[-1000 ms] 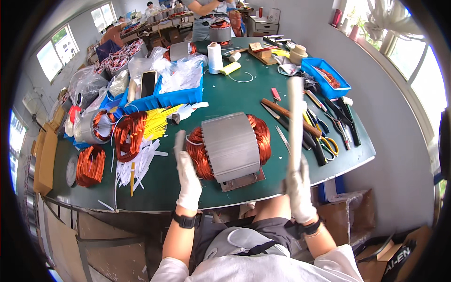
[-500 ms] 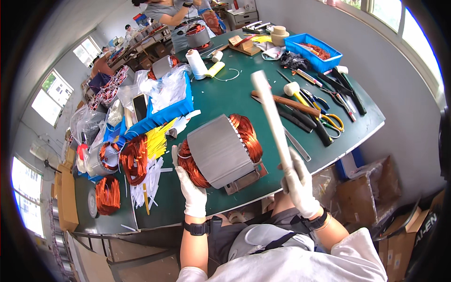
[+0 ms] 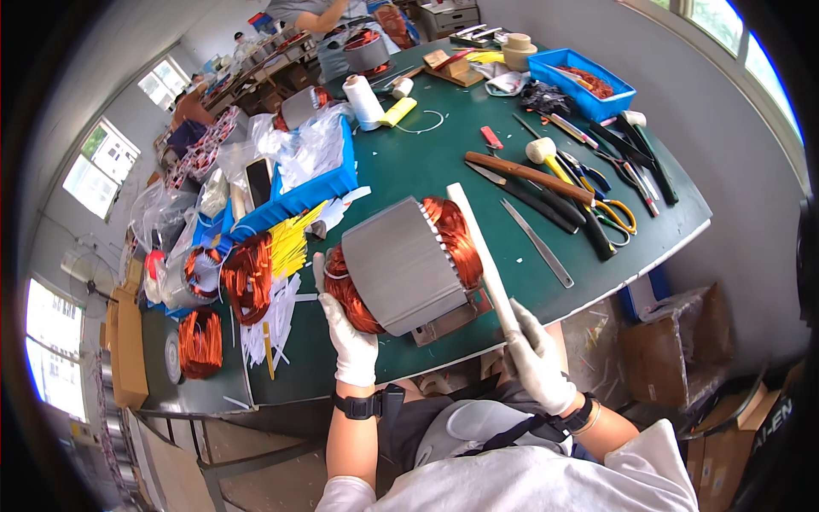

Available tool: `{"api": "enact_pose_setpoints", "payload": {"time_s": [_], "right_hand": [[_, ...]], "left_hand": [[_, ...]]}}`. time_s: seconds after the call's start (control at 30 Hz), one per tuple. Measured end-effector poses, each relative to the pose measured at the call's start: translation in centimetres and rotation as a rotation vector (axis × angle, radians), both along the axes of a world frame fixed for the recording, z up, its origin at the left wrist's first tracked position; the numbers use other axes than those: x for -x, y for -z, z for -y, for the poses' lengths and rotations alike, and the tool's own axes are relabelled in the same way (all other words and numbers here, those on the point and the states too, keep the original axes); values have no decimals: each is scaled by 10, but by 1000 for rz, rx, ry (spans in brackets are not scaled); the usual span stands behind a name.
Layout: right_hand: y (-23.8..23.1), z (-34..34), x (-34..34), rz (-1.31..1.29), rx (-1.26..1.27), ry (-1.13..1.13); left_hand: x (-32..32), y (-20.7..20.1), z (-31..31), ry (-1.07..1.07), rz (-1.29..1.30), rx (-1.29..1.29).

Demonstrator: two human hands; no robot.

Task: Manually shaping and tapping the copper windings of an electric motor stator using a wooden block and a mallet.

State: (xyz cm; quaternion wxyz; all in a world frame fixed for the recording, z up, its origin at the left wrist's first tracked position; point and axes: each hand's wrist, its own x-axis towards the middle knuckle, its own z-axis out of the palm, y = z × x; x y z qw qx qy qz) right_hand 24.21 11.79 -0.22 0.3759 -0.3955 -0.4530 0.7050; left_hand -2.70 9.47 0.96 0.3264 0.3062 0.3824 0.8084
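Observation:
A grey motor stator (image 3: 403, 266) with copper windings bulging from both ends rests on its side on a metal block (image 3: 450, 319) at the table's near edge. My left hand (image 3: 350, 340), in a white glove, lies with fingers extended against the left copper winding (image 3: 348, 294). My gloved right hand (image 3: 539, 358) is closed around the lower end of a long pale stick (image 3: 480, 247). The stick's upper part lies alongside the right copper winding (image 3: 455, 239); whether it touches cannot be made out.
On the green table (image 3: 409, 162), a mallet (image 3: 543, 154), scissors (image 3: 618, 218) and several hand tools lie to the right. Blue bins (image 3: 299, 205), yellow strips (image 3: 293, 241) and copper coils (image 3: 200, 344) crowd the left. A person (image 3: 320, 21) works at the far end.
My right hand has brought the stick left and down, from clear of the stator to beside its right winding. The left hand stays at the left winding.

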Motion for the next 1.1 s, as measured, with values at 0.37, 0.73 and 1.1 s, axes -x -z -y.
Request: {"api": "enact_pose_setpoints", "payload": {"time_s": [0.37,0.73,1.1], "right_hand": [[-25,-37,1,61,-263,32],[-52,-44,0,-85,-337,251],[-22,-56,2,16,-253,256]], "left_hand": [[0,-9,-1,58,-48,-18],[-5,-13,-1,95,-120,99],[-4,-9,-7,104,-105,62]]}}
